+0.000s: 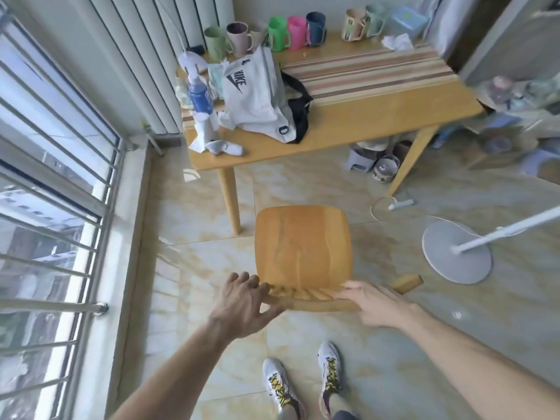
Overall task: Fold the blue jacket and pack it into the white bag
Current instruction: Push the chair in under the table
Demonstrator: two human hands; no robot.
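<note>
The white bag (pixel 257 98) with a black logo and a black strap lies slumped on the left part of the wooden table (pixel 363 122). No blue jacket shows anywhere in the head view. A wooden chair (pixel 303 247) stands in front of me, its seat bare. My left hand (pixel 242 301) grips the left end of the chair's curved back rail, fingers over the top and thumb underneath. My right hand (pixel 371 304) lies over the right end of the same rail, blurred, and seems to hold it.
Several coloured mugs (pixel 278 33), a blue spray bottle (pixel 198 92) and crumpled tissues crowd the table's back and left. A striped mat (pixel 369 71) covers its right part. A white fan base (pixel 456 253) stands on the tiled floor at right; a barred window runs along the left.
</note>
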